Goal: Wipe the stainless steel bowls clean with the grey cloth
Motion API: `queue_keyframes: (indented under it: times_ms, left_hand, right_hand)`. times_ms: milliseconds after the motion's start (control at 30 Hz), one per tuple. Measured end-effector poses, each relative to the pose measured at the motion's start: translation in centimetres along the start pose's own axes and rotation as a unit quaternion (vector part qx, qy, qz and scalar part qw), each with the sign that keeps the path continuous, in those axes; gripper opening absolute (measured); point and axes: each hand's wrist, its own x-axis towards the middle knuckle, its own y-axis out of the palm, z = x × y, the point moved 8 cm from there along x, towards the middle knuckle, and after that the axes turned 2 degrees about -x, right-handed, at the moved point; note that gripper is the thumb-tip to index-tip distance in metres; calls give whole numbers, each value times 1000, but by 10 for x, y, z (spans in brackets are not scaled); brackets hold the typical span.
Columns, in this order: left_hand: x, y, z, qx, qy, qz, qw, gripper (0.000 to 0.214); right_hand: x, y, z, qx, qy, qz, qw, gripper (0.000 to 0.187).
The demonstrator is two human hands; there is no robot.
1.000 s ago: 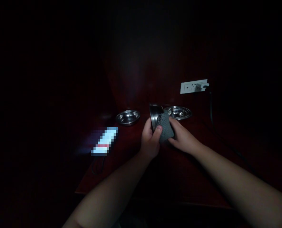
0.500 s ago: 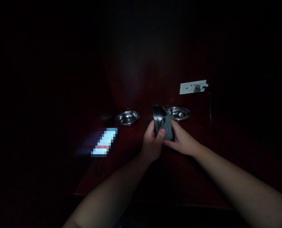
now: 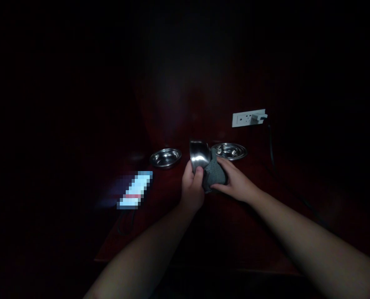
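My left hand is closed on a shiny metal bowl, its thumb pressed on the outer wall. The bowl is tipped on its side above the table. A grey-green cloth is bunched in my right hand and lies against the bowl's base. Behind my hands, a round metal dish sits on the table to the left. On the right stands another metal dish, with small shiny shapes in it that I cannot make out.
A lit phone, its screen blurred, lies on the dark red table at the left, with a cord loop below it. A white wall socket holds a plug whose dark cable hangs down at the right. Surroundings are very dark.
The bowl has turned and shifted left, showing more of its outer wall. The cloth has slid down off its side toward the base. Both hands keep their hold.
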Motion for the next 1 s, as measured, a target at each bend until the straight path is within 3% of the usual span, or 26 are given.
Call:
queue_keyframes:
  times_ms: [233,467,900,1000]
  left_hand:
    - [2,-1,6,-42,-11,-4,999,27]
    - [-2,5,5,2,-2,36,999,26]
    - [0,6,1,177,69,62,980,28]
    - [3,4,3,215,87,67,971,29]
  right_hand:
    - [-2,3,-13,-15,12,14,1000,79]
    - [2,-11,-15,-11,20,-30,999,67]
    - [-7,-36,-64,24,198,-141,970,36]
    - [-8,-40,-69,4,224,-132,966,28]
